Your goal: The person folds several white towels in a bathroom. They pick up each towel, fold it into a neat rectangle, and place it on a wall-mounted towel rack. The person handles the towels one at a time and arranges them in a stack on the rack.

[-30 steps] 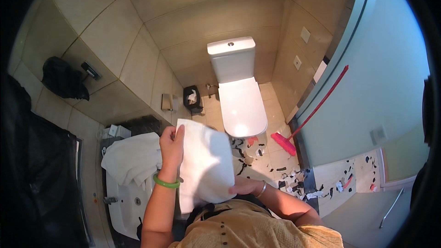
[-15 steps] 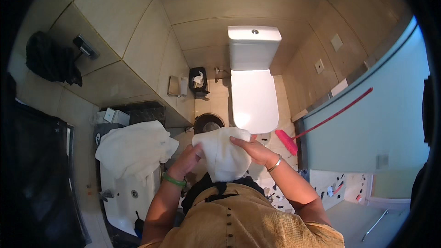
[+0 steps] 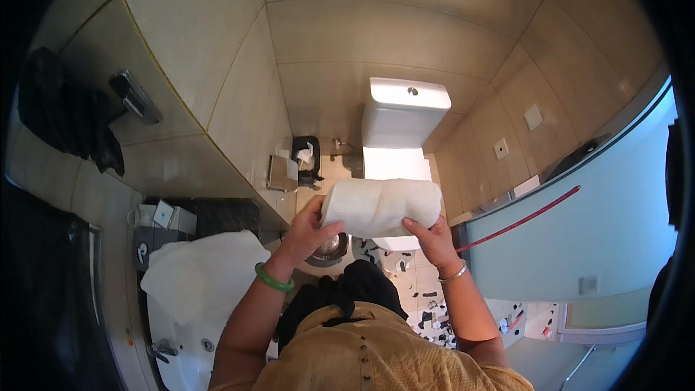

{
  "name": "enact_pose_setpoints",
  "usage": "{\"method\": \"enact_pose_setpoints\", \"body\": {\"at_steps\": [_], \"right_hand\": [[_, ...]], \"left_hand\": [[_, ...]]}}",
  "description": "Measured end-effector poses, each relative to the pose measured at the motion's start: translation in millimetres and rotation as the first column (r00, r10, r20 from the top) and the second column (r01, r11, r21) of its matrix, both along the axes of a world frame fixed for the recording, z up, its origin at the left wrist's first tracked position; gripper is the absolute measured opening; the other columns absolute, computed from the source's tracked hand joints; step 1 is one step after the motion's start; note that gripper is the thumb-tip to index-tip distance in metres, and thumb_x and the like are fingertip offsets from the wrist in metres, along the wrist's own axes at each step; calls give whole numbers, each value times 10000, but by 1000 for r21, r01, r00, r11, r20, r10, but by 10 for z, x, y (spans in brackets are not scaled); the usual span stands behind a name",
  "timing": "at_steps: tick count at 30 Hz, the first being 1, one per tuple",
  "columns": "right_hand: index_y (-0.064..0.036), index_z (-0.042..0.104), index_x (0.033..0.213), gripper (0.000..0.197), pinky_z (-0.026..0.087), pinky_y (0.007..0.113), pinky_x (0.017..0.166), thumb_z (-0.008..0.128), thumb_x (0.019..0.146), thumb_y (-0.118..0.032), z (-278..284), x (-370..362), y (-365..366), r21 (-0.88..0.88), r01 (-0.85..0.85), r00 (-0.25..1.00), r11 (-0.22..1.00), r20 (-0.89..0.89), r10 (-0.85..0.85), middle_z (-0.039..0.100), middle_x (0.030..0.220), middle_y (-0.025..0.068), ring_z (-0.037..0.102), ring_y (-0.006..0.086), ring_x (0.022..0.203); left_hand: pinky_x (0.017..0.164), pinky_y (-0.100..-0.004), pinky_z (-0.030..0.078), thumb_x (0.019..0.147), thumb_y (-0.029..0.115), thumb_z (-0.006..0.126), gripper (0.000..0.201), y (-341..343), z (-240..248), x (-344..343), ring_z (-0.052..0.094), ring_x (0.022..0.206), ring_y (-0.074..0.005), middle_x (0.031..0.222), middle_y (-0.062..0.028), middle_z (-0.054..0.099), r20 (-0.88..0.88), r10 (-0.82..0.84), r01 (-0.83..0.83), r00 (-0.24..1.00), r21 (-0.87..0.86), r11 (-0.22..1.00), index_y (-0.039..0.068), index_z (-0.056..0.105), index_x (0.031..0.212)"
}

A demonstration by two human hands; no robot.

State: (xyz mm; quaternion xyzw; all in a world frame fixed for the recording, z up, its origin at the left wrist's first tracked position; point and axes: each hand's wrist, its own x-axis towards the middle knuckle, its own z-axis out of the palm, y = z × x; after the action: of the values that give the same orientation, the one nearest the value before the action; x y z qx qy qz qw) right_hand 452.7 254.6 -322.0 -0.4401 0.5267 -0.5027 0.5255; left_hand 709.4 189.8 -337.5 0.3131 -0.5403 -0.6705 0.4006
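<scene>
The left hand [image 3: 304, 234] and the right hand [image 3: 436, 244] hold a white towel [image 3: 380, 206] at its two ends; the fingers are half closed around the thick cloth, thumbs on the near side. The towel is rolled, textured, with a slanting crease, and hides part of the toilet [image 3: 405, 127]. Whether the small white box [image 3: 163, 213] bears writing, I cannot tell.

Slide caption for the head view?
Left hand and right hand hold a rolled white towel; more white cloth lies partly over the sink.
</scene>
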Motion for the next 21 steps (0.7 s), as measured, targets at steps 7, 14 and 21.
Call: {"method": "enact_pose_setpoints", "body": {"at_steps": [7, 14, 21], "right_hand": [[-13, 550, 1169, 362, 497, 287, 818, 678, 842, -99, 348, 11, -459, 30, 75, 997, 997, 17, -76, 640, 1053, 55, 600, 125, 931], [-5, 207, 1422, 885, 523, 333, 790, 769, 770, -213, 404, -228, -944, -90, 203, 940, 975, -261, -220, 607, 1083, 214, 627, 232, 949], [-58, 237, 1450, 889, 406, 387, 987, 763, 738, -133, 1598, -227, -1241, -553, -299, 752, 777, -638, -165, 508, 1257, 211, 500, 303, 1171]], "left_hand": [[769, -284, 482, 851, 164, 673, 252, -285, 256, -91, 603, 865, -139, 924, -80, 653, 251, 126, -97, 960, -125, 987, -12, 630, 1027], [724, -403, 460, 779, 60, 679, 253, -672, 875, -305, 553, 825, -375, 838, -168, 567, 150, 523, -140, 839, -869, 474, -8, 548, 985], [768, -376, 474, 830, 47, 640, 358, -1247, 1654, -507, 581, 900, -304, 963, -194, 550, 92, 614, -357, 784, -742, 568, -9, 489, 1150]]}}
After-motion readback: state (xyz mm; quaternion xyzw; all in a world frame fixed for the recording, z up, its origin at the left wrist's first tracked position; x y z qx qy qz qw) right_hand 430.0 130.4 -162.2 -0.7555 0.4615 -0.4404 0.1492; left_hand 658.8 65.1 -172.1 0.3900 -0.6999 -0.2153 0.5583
